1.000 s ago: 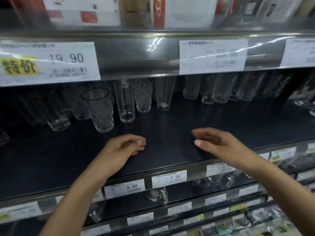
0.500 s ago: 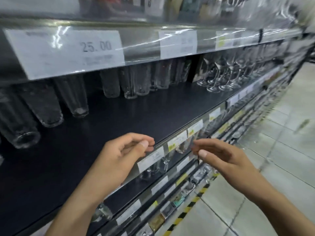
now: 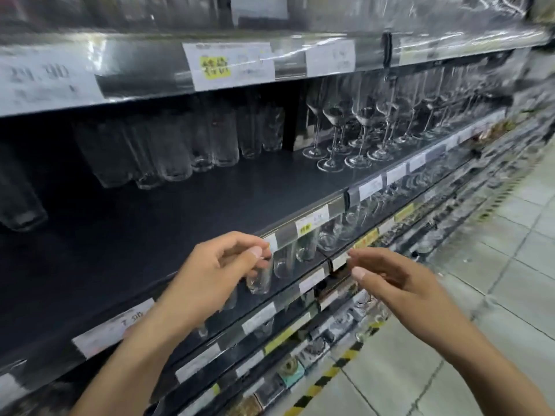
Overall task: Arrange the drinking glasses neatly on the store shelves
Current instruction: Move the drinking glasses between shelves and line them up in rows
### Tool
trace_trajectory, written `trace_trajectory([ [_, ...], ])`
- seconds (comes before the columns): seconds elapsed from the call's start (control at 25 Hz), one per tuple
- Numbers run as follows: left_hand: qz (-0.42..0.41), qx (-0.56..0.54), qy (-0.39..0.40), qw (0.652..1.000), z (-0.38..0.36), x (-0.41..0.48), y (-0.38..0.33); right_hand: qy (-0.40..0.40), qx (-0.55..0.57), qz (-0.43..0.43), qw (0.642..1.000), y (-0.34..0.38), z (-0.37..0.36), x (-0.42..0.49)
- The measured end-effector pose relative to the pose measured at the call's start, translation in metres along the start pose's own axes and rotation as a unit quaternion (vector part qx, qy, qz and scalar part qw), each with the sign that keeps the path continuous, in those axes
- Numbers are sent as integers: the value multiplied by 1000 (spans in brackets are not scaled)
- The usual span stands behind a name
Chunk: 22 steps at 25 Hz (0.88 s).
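Both my hands hover empty in front of the dark shelf (image 3: 186, 205). My left hand (image 3: 210, 277) has loosely curled fingers and holds nothing, just off the shelf's front edge. My right hand (image 3: 399, 283) is relaxed with fingers extended leftward, over the aisle side. Tall clear tumblers (image 3: 168, 151) stand in a blurred row at the back of the shelf. Stemmed wine glasses (image 3: 357, 136) stand further right on the same shelf. Small glasses (image 3: 282, 259) sit on the shelf below, seen behind my left fingers.
An upper shelf edge with price labels (image 3: 231, 63) overhangs the glasses. Lower shelves with price tags (image 3: 309, 225) and small goods step outward below. Tiled floor (image 3: 495, 295) with a yellow-black hazard strip (image 3: 330, 373) lies to the right.
The view has swung right along the aisle, bringing the wine glasses closer to centre. Both hands have stayed empty and pulled back from over the shelf to its front edge.
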<state>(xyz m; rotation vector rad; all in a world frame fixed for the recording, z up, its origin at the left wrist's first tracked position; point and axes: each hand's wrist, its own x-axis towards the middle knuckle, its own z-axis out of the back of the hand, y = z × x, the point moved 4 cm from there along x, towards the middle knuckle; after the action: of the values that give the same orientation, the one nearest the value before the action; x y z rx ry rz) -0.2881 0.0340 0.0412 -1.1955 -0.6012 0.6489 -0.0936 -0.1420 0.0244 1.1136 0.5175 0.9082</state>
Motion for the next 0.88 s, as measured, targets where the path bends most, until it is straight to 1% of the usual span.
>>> trace_trajectory([
  [0.08, 16, -7, -48, 999, -13, 24, -5, 7, 8, 0, 1000, -9, 24, 23],
  [0.2, 58, -42, -129, 989, -23, 63, -8, 19, 18, 9, 1000, -12, 40, 65],
  [0.32, 102, -46, -191, 975, -26, 115, 11, 37, 22, 21, 999, -8, 36, 122],
  [0.44, 134, -42, -251, 958, -18, 170, 36, 39, 12, 26, 999, -2, 13, 185],
  [0.52, 135, -44, -292, 946, -13, 201, 44, 51, -23, 31, 998, -1, -9, 230],
  [0.64, 96, -7, -349, 932, -3, 242, 53, 61, -37, 15, 997, -11, -39, 297],
  [0.76, 67, 44, -388, 918, 6, 268, 62, 36, -40, 8, 999, -26, -57, 350],
  [0.88, 76, 94, -419, 900, 15, 291, 68, 4, 1, 24, 1000, -30, -69, 391],
])
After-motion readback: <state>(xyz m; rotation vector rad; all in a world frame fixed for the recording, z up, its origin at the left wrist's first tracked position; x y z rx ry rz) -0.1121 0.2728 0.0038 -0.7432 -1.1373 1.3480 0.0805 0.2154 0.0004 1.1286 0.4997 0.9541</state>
